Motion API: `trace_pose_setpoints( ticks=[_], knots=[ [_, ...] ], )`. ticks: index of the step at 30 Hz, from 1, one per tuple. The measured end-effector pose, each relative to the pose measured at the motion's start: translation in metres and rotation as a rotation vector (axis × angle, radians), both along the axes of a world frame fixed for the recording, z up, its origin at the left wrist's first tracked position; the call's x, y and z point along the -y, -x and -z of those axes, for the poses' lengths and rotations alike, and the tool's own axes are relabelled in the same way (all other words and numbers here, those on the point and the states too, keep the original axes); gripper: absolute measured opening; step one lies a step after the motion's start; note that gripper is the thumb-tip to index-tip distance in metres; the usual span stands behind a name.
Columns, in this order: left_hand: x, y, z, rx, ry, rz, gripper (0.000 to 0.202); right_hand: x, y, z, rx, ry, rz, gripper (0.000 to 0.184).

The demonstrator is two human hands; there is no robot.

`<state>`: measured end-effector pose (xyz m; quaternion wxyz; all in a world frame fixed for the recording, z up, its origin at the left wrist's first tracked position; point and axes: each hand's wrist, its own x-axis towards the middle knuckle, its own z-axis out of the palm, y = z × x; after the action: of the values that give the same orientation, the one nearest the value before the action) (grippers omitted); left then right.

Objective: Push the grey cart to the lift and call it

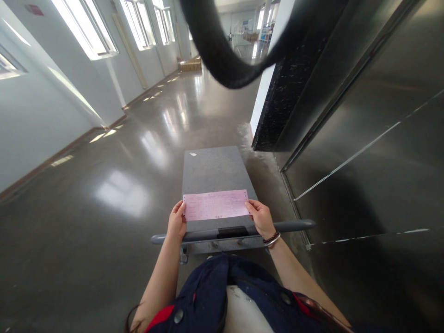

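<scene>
A pink printed paper slip (pixel 215 204) is held flat in front of me, over a grey platform cart (pixel 215 169). My left hand (pixel 177 221) pinches the slip's left edge, fingers closed on it. My right hand (pixel 261 217), with a bracelet at the wrist, grips the right edge the same way. Both hands hover just above the cart's grey push handle (pixel 294 225), which runs across in front of my body.
Metal lift doors (pixel 364 138) fill the right side, next to a dark marble wall (pixel 277 106). A shiny concrete corridor floor (pixel 104 194) stretches ahead, with windows along the left wall. A black strap (pixel 236 69) hangs across the top of the view.
</scene>
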<state>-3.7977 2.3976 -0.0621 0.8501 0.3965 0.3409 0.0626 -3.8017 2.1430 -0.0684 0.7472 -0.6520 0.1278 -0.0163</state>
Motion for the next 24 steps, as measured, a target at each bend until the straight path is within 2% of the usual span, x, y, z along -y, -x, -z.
trace_pose_setpoints(
  ticks=[16,24],
  knots=[
    [-0.003,0.000,0.004,0.012,0.026,-0.005,0.013,-0.001,0.001,-0.004,-0.009,0.003,0.004,0.043],
    [-0.006,-0.001,0.014,0.068,0.036,0.056,0.013,0.002,0.000,0.002,-0.006,-0.016,0.000,0.041]
  ],
)
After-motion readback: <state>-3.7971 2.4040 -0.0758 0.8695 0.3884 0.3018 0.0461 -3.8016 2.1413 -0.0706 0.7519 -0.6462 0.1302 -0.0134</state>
